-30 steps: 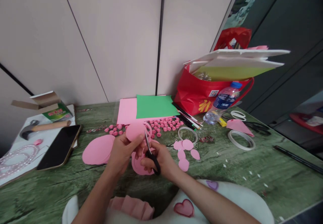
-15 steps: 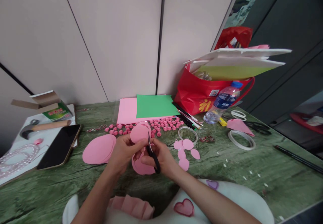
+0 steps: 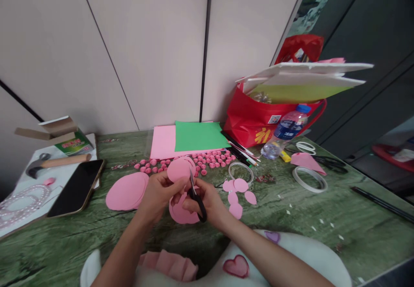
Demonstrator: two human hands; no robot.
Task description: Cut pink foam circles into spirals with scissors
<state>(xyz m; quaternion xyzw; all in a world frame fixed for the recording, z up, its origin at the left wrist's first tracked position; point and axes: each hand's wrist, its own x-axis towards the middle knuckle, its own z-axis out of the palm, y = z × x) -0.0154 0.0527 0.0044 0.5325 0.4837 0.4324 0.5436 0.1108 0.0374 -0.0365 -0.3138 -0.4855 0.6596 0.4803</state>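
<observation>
Pinched in my left hand (image 3: 160,194) is a round piece of pink paper (image 3: 177,170), held up above the table. My right hand (image 3: 207,198) grips black-handled scissors (image 3: 199,205), whose blades lie at the paper's right edge, where a narrow curved strip runs along it. Below my hands lie more pink paper pieces (image 3: 181,214), partly hidden by my fingers. A stack of pink paper rounds (image 3: 124,192) sits to the left. Several small pink petal shapes (image 3: 235,211) are spread to the right of my right hand.
Small pink rolled pieces (image 3: 215,159) lie behind my hands, before green paper (image 3: 200,136). A red bag (image 3: 246,118) and a water bottle (image 3: 284,131) stand back right. Tape rolls (image 3: 309,180) lie right; a phone (image 3: 76,187) and hammer (image 3: 61,162) left.
The pink round in my left hand has shifted slightly right and turned. The scissors' blades have swung more upright against its edge. Things on the table have stayed put.
</observation>
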